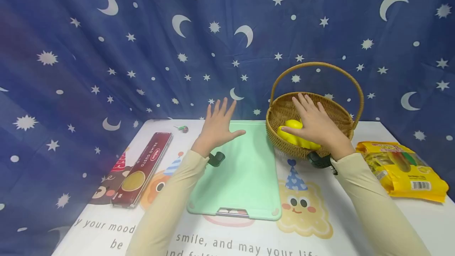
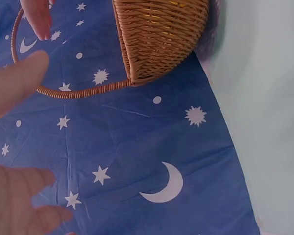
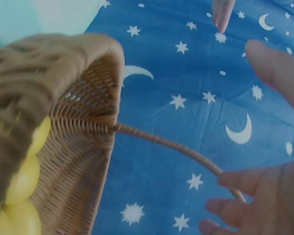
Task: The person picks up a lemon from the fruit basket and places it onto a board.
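Observation:
My left hand (image 1: 217,127) is held up over the green cutting board (image 1: 236,177), fingers spread and straight, nothing in it. My right hand (image 1: 313,123) is raised in front of the wicker basket (image 1: 291,151), likewise with spread fingers and nothing held; it overlaps the basket in the head view. Inside the basket lie several rounded yellow things (image 3: 24,181), partly hidden by the rim. The basket's tall handle (image 1: 318,64) arches up behind the right hand. In the left wrist view the left thumb and fingers (image 2: 27,196) are apart.
Left on the table is a dark red Primo Gusto box (image 1: 143,169), with a small green and dark round object (image 1: 183,128) beyond it. A yellow food bag (image 1: 405,171) lies at the right. A blue star-and-moon cloth (image 1: 213,78) hangs behind the table.

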Demonstrator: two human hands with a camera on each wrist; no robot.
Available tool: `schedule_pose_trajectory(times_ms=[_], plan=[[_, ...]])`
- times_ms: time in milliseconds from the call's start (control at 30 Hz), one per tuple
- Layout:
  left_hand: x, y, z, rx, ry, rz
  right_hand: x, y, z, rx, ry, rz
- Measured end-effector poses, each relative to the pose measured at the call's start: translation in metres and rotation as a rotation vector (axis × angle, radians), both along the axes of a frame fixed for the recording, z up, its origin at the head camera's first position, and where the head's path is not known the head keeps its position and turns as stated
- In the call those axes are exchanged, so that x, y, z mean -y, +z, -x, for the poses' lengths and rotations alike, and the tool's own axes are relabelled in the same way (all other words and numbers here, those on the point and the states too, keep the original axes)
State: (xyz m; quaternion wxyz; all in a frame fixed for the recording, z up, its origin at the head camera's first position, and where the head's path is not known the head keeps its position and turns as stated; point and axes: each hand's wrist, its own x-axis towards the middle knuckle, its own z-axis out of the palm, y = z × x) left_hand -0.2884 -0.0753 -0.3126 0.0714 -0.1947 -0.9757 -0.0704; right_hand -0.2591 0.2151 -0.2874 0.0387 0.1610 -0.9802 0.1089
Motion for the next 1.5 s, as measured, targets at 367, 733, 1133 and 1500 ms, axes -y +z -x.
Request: schedule_pose_trajectory(times_ms=[367,733,1133,1500], plan=[[0.006,0.003,0.008,0.106,-0.122,-0.056,-0.032,0.004,-0.012,-0.227,0.142,0.096],[0.006,-0.006,0.039,0.265,-0.231,-0.072,-0.075,0.013,-0.021,-0.493,0.143,0.250],[-0.027,0.016,0.063,0.331,-0.388,-0.183,-0.121,-0.004,-0.015,-0.400,-0.123,0.519],[-0.087,0.035,0.081,0.507,-0.472,-0.397,-0.148,-0.035,-0.003,-0.193,-0.142,0.671]])
